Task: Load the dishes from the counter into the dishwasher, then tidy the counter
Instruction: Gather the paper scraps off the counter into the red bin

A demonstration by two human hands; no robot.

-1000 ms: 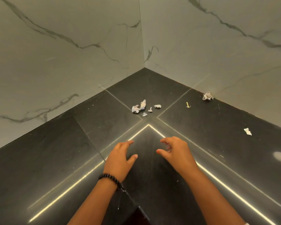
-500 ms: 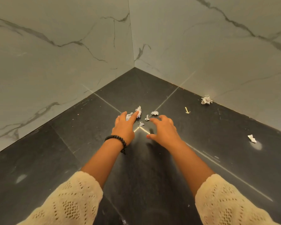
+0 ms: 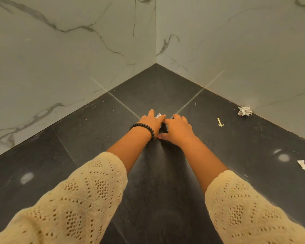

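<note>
Both hands are stretched forward over the dark, matt black stone counter (image 3: pixel 95 138), deep in the corner where two grey-veined white marble wall panels (image 3: pixel 69 55) meet. The left hand (image 3: pixel 152 122), with a black beaded bracelet (image 3: pixel 144 128) worn at the wrist, is laid palm down with its fingers reaching forward; a small crumpled white paper scrap (image 3: pixel 158 115) is seen just at its fingertips, but whether the scrap is pinched or only touched cannot be told. The right hand (image 3: pixel 177 132) is set close beside the left, knuckles raised and fingers bent down toward the counter; anything under it is hidden, so its hold cannot be told. Both forearms are covered to mid-length by cream open-knit sleeves (image 3: pixel 77 199). Further litter is left on the counter to the right: a crumpled grey-white paper ball (image 3: pixel 244 110) against the right wall, a thin yellow sliver (image 3: pixel 219 122) between it and the hands, and a torn white paper piece (image 3: pixel 303 165) near the frame's right edge.
</note>
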